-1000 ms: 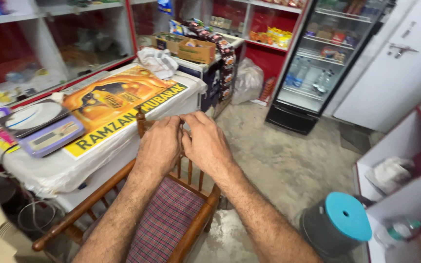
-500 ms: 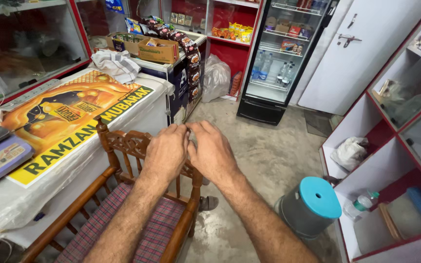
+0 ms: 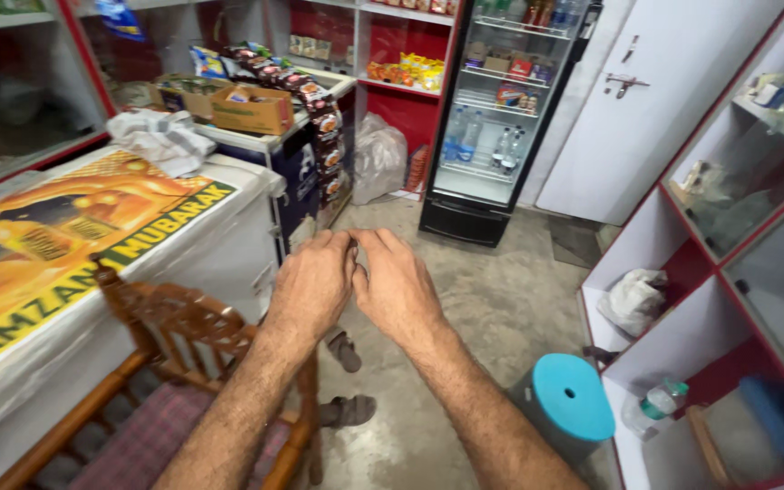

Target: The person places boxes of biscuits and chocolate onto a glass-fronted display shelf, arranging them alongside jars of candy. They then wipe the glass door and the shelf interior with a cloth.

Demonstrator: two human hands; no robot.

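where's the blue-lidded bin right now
In the head view the bin stands on the concrete floor at lower right, beside the red-and-white shelves and just right of the right forearm.

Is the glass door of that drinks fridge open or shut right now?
Shut. The drinks fridge door sits flush in its black frame, with bottles visible behind the glass. Both hands, left hand and right hand, are held together far from it.

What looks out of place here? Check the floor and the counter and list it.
A pair of sandals lies loose on the concrete floor beside the wooden chair, one askew from the other. A crumpled cloth is heaped on the counter. Both hands, left and right, hold nothing.
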